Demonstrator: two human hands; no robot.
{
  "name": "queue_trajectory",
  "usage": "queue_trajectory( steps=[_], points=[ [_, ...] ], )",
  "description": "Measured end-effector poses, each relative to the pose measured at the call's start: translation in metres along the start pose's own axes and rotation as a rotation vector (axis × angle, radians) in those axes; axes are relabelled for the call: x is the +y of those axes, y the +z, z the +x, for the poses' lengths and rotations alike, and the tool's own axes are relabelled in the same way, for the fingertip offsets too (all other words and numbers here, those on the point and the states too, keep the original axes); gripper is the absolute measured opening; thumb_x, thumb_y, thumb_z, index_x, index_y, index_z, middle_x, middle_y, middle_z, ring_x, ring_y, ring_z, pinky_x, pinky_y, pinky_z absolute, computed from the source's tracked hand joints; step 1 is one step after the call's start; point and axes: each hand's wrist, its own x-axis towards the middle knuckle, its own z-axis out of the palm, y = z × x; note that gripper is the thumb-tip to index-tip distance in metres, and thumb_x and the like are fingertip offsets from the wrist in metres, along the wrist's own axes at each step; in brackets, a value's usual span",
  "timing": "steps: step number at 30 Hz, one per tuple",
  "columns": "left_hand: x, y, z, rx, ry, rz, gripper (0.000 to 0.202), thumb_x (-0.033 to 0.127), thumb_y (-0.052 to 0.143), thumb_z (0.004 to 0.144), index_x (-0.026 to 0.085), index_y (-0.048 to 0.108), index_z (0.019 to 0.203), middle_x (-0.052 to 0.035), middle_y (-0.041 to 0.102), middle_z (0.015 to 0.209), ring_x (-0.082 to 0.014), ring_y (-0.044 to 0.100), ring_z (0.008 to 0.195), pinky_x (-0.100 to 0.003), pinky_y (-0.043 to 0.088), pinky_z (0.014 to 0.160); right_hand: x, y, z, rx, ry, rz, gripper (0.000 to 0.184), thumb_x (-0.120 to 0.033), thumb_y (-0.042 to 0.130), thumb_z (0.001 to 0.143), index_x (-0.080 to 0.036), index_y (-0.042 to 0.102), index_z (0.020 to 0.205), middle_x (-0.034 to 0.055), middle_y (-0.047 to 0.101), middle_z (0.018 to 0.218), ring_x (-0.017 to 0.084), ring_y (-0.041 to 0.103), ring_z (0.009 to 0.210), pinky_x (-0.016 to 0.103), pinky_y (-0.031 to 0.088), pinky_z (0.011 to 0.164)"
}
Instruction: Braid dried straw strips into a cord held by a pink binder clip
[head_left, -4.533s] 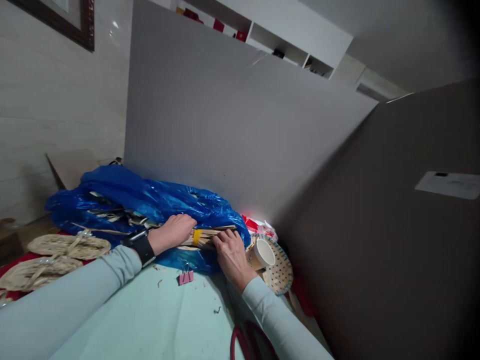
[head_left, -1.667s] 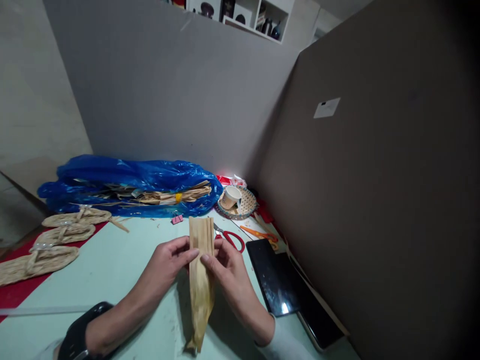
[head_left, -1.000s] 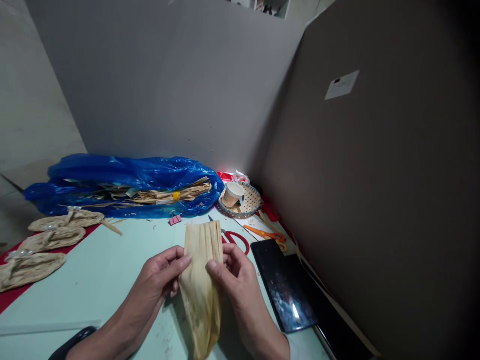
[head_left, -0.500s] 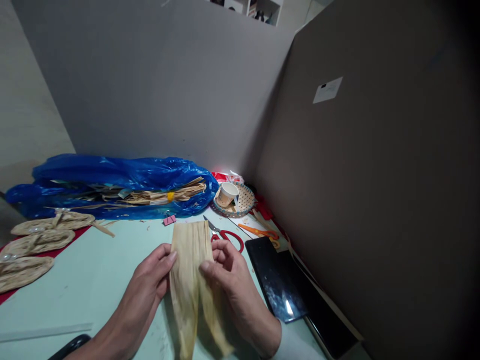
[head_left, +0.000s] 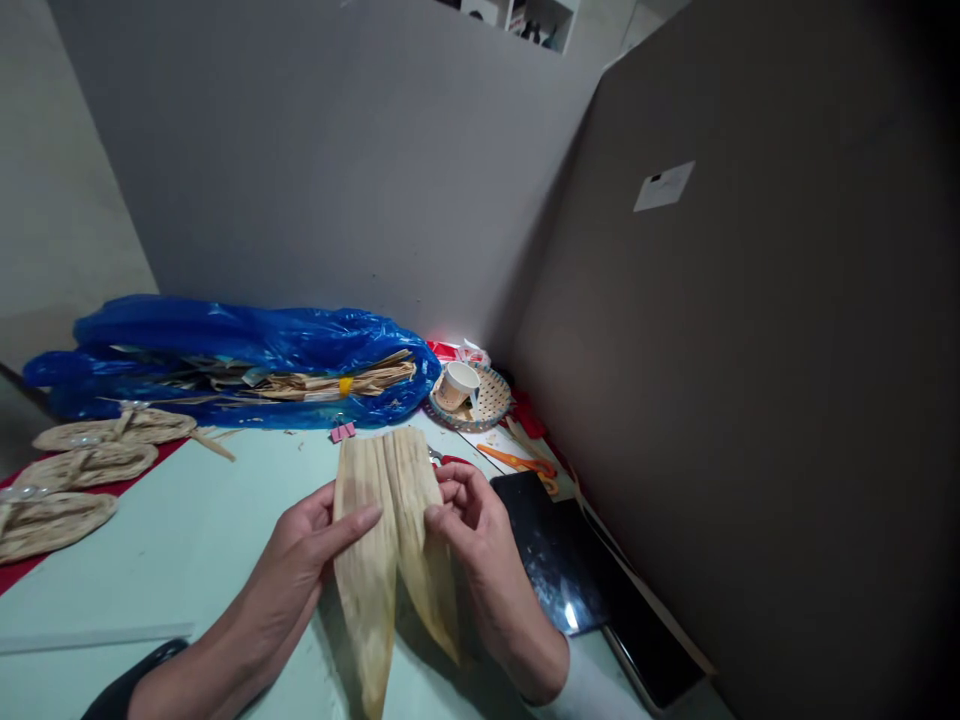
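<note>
A pale dried corn husk (head_left: pixel 366 560) hangs between my two hands, split down the middle into two pointed lower flaps, with its straight-cut edge at the top. My left hand (head_left: pixel 304 555) pinches the left flap, thumb lying flat across its front. The right flap's outer edge is held by my right hand (head_left: pixel 484 560) between thumb and bent fingers. Just behind the husk lie red-handled scissors (head_left: pixel 454 461), mostly hidden. A pink binder clip (head_left: pixel 343 432) lies on the table near the husk's top left.
Along the back, a blue plastic bag (head_left: pixel 247 335) holds bundled dried husks (head_left: pixel 375 377). A paper cup (head_left: pixel 457 386) stands in a woven basket (head_left: pixel 491 400). Orange scissors (head_left: pixel 517 460) and a dark tablet (head_left: pixel 551 560) lie right. Woven straw sandals (head_left: pixel 97 464) lie left. A partition (head_left: pixel 750 350) rises right.
The husk's two flaps have spread further apart, and the top edge has widened, now covering more of the red scissors. My left thumb has slid rightward across the husk. The view has shifted slightly.
</note>
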Motion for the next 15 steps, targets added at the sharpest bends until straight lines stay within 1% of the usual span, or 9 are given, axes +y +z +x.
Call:
queue_trajectory(
  steps=[3, 5, 7, 9, 11, 13, 15],
  points=[
    [0.001, -0.001, 0.000, 0.014, 0.001, 0.002, 0.052, 0.034, 0.080, 0.081, 0.014, 0.064, 0.126, -0.0100, 0.082, 0.104, -0.0315, 0.076, 0.098, -0.033, 0.061, 0.074, -0.001, -0.001, -0.004, -0.041, 0.025, 0.024, 0.033, -0.030, 0.069, 0.075, -0.018, 0.057, 0.104, -0.0002, 0.060, 0.087, 0.015, 0.056, 0.079, 0.026, 0.044, 0.072],
    [0.001, -0.002, 0.000, 0.033, 0.005, -0.010, 0.055, 0.033, 0.080, 0.081, 0.014, 0.062, 0.129, -0.0101, 0.082, 0.105, -0.0313, 0.076, 0.099, -0.032, 0.061, 0.074, -0.001, 0.000, -0.005, -0.133, 0.061, 0.033, 0.031, -0.030, 0.070, 0.077, -0.018, 0.060, 0.103, 0.0014, 0.063, 0.093, 0.017, 0.059, 0.086, 0.027, 0.046, 0.078],
    [0.002, -0.002, 0.001, 0.046, 0.004, -0.027, 0.056, 0.031, 0.080, 0.080, 0.013, 0.062, 0.130, -0.0100, 0.082, 0.104, -0.0308, 0.076, 0.098, -0.032, 0.061, 0.073, 0.002, 0.001, -0.006, -0.252, 0.106, 0.033, 0.031, -0.032, 0.075, 0.076, -0.017, 0.062, 0.100, 0.0025, 0.065, 0.093, 0.019, 0.060, 0.089, 0.030, 0.047, 0.082],
    [0.002, -0.001, 0.000, 0.028, -0.016, -0.046, 0.055, 0.032, 0.080, 0.081, 0.014, 0.063, 0.130, -0.0100, 0.082, 0.105, -0.0304, 0.076, 0.097, -0.032, 0.061, 0.074, 0.007, 0.002, -0.006, -0.306, 0.104, 0.000, 0.031, -0.033, 0.078, 0.074, -0.016, 0.063, 0.095, 0.0032, 0.066, 0.090, 0.021, 0.061, 0.087, 0.032, 0.047, 0.082],
    [0.000, 0.000, -0.001, -0.006, -0.048, -0.039, 0.053, 0.032, 0.080, 0.081, 0.014, 0.064, 0.128, -0.0102, 0.082, 0.106, -0.0296, 0.076, 0.099, -0.033, 0.061, 0.079, 0.012, 0.003, -0.005, -0.275, 0.048, -0.041, 0.029, -0.035, 0.076, 0.077, -0.015, 0.064, 0.093, 0.0040, 0.066, 0.090, 0.021, 0.061, 0.085, 0.032, 0.048, 0.080],
    [-0.003, 0.001, -0.001, -0.042, -0.078, -0.004, 0.053, 0.032, 0.082, 0.080, 0.014, 0.065, 0.127, -0.0102, 0.082, 0.107, -0.0281, 0.076, 0.100, -0.032, 0.060, 0.083, 0.016, 0.002, -0.003, -0.232, -0.021, -0.046, 0.027, -0.037, 0.073, 0.081, -0.016, 0.064, 0.097, 0.0042, 0.067, 0.094, 0.021, 0.061, 0.088, 0.032, 0.048, 0.081],
    [-0.007, 0.001, -0.001, -0.082, -0.088, 0.020, 0.051, 0.032, 0.082, 0.079, 0.015, 0.067, 0.125, -0.0098, 0.082, 0.108, -0.0274, 0.076, 0.100, -0.032, 0.059, 0.086, 0.017, 0.001, -0.001, -0.223, -0.055, -0.040, 0.025, -0.038, 0.071, 0.085, -0.018, 0.063, 0.099, 0.0033, 0.066, 0.095, 0.020, 0.061, 0.089, 0.031, 0.048, 0.082]
  ],
)
